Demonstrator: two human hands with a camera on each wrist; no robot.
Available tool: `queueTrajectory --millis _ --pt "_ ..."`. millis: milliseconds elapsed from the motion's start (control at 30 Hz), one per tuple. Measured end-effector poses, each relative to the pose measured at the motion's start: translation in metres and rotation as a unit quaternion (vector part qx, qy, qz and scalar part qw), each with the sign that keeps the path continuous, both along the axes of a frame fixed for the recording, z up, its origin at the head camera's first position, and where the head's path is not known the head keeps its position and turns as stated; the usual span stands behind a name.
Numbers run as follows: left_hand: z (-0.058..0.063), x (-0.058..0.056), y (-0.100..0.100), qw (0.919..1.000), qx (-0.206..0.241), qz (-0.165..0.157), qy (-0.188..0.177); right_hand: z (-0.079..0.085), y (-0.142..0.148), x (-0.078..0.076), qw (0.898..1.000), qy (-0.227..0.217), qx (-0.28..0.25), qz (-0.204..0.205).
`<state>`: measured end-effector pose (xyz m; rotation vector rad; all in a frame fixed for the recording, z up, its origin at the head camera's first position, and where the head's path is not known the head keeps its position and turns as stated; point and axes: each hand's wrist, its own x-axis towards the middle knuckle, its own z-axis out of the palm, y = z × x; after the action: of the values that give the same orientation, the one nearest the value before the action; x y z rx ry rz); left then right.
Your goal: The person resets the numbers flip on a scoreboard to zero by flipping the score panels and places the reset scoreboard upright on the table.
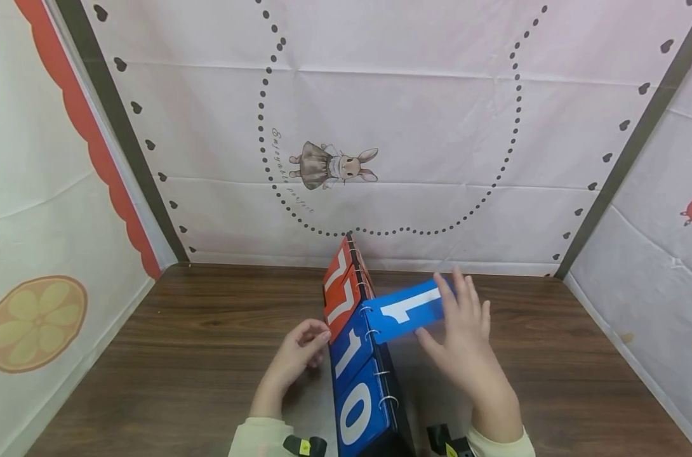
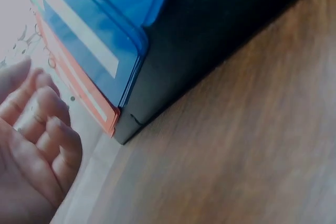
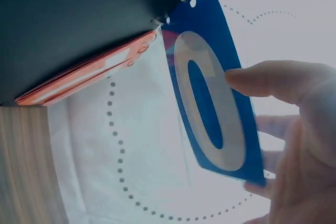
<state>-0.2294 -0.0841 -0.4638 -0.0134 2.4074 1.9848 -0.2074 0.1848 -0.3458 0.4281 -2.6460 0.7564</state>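
A flip scoreboard with red and blue number cards on metal rings stands in the middle of the table. Its red cards both show 1; nearer, the blue ones read 1 and 0. One blue number card is lifted off to the right on its rings, a 1 on its upper face and a 0 on the face in the right wrist view. My right hand holds its free end, thumb on the 0 side and fingers on the other. Beside the scoreboard's left side, my left hand has loosely bent fingers with nothing in them.
The wood-grain table runs back to a white printed cloth with a rabbit drawing and dotted lines. Cloth walls stand at left and right, the left one bearing an orange slice print.
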Motion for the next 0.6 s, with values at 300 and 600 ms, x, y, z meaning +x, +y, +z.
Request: queueTrajectory --millis 300,600 --pt "0.011 0.007 0.023 0.9891 0.046 -0.104 0.094 0.007 -0.009 0.006 0.993 -0.064 -0.085 -0.042" --pt "0.040 0.020 0.029 0.9927 0.002 -0.093 0.077 0.009 -0.018 0.010 0.987 -0.077 -0.134 -0.045"
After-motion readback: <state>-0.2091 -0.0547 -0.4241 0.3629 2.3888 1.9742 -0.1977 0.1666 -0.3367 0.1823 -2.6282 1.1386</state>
